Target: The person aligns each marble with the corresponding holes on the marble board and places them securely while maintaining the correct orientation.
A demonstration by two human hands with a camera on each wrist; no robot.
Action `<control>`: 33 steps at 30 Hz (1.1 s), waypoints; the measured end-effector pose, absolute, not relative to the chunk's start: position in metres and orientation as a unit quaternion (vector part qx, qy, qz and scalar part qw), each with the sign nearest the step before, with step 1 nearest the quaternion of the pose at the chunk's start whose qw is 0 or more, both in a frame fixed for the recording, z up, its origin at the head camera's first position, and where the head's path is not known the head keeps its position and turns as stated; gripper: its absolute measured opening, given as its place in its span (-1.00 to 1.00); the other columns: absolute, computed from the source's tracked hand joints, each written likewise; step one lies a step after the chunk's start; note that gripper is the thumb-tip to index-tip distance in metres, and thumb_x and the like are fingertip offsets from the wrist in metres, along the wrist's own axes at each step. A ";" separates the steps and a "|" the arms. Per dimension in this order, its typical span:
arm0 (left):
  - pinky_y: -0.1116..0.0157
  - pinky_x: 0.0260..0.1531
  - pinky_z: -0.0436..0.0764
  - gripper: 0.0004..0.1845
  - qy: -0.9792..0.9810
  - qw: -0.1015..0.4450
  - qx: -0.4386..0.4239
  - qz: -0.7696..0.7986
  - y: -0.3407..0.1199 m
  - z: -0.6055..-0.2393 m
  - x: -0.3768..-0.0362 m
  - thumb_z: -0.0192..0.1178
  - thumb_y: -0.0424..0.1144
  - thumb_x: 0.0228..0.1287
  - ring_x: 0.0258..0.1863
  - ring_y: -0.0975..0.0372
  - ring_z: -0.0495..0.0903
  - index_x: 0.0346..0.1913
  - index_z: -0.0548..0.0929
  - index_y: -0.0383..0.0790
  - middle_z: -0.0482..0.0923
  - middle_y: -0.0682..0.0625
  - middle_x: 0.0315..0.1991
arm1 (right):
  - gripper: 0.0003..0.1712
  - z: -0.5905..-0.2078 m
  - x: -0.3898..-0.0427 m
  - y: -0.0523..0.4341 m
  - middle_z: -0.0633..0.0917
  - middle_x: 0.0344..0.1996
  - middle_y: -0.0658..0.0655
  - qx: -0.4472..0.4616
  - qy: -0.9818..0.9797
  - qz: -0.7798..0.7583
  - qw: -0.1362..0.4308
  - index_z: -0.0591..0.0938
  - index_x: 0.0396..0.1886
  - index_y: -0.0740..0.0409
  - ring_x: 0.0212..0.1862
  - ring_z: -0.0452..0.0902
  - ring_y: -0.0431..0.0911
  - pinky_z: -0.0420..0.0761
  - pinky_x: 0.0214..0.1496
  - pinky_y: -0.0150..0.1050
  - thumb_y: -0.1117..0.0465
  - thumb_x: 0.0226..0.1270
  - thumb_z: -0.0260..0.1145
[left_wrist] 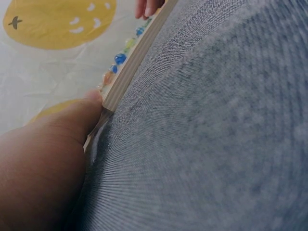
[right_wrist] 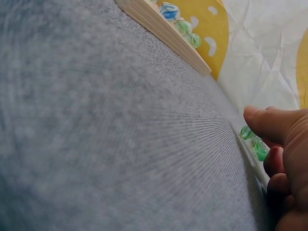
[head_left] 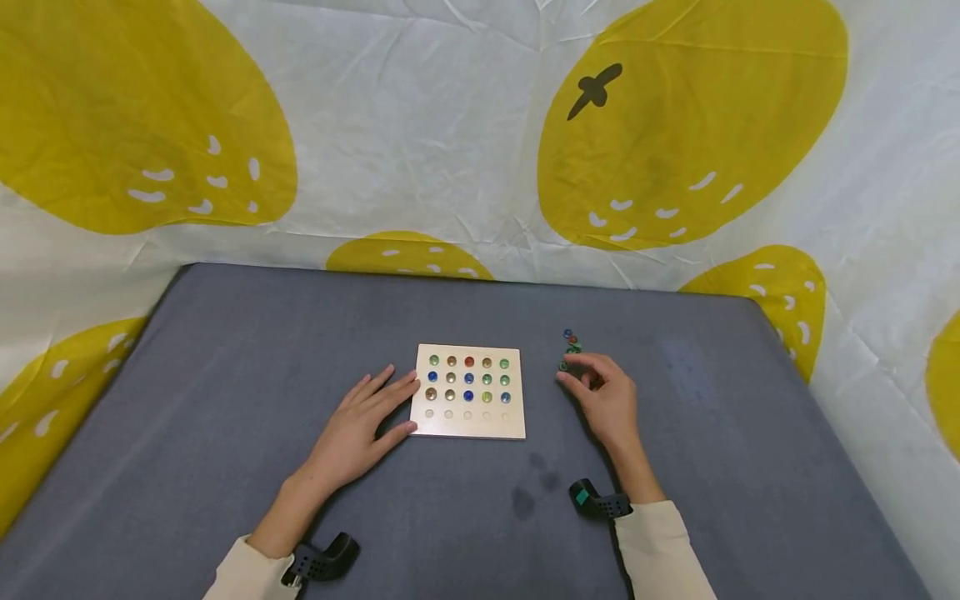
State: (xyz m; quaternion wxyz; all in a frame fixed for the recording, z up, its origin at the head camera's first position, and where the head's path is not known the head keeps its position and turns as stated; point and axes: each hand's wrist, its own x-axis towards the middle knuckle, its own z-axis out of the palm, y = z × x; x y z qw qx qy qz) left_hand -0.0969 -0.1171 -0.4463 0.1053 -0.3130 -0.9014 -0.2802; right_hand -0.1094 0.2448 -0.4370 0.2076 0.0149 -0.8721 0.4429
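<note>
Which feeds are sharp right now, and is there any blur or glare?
Head view: evenly lit, sharp, no glare on the wooden board. Left wrist view: the left hand is a dark blur up close. Right wrist view: near cloth soft, marbles by the right hand fairly clear.

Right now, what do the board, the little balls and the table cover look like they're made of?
Board: pale unfinished wood, judging by its matte surface and light edge. Marbles: likely glass, glossy and translucent with coloured swirls. Table cover: grey woven fabric, its fine weave showing in the wrist views.
</note>
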 end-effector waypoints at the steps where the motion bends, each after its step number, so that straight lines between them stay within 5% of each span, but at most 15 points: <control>1: -0.02 0.37 0.05 -0.38 -0.901 0.104 -0.313 -0.280 -0.117 -0.446 -0.097 0.24 -0.01 0.28 0.40 -0.01 0.16 0.37 0.41 -0.12 0.33 0.02 0.36 | -0.70 -0.437 -0.110 0.245 0.50 -0.50 0.02 0.013 -0.875 0.439 0.205 0.73 -0.13 0.08 -0.56 0.32 -0.14 0.30 -0.52 -0.35 0.21 0.09 0.50; 10: -0.03 0.37 0.03 -0.36 -0.903 0.096 -0.310 -0.282 -0.116 -0.443 -0.096 0.25 -0.01 0.27 0.40 -0.02 0.14 0.37 0.41 -0.12 0.31 0.01 0.37 | -0.69 -0.431 -0.110 0.244 0.58 -0.37 0.07 0.004 -0.902 0.394 0.177 0.74 -0.09 0.09 -0.56 0.32 -0.15 0.31 -0.49 -0.31 0.23 0.11 0.49; 22: -0.05 0.36 0.05 -0.37 -0.903 0.104 -0.312 -0.278 -0.118 -0.441 -0.098 0.24 -0.01 0.28 0.39 -0.04 0.15 0.37 0.41 -0.13 0.32 -0.01 0.36 | -0.78 -0.429 -0.113 0.240 0.45 -0.58 0.03 -0.017 -0.909 0.379 0.174 0.76 -0.18 0.08 -0.58 0.26 -0.13 0.24 -0.51 -0.29 0.22 0.14 0.47; 33: -0.02 0.38 0.03 -0.38 -0.904 0.091 -0.310 -0.279 -0.116 -0.440 -0.098 0.22 0.00 0.30 0.41 0.01 0.14 0.38 0.39 -0.09 0.31 0.04 0.37 | -0.80 -0.431 -0.109 0.242 0.58 -0.47 0.00 -0.039 -0.899 0.392 0.189 0.77 -0.20 0.05 -0.53 0.34 -0.13 0.27 -0.50 -0.34 0.19 0.14 0.47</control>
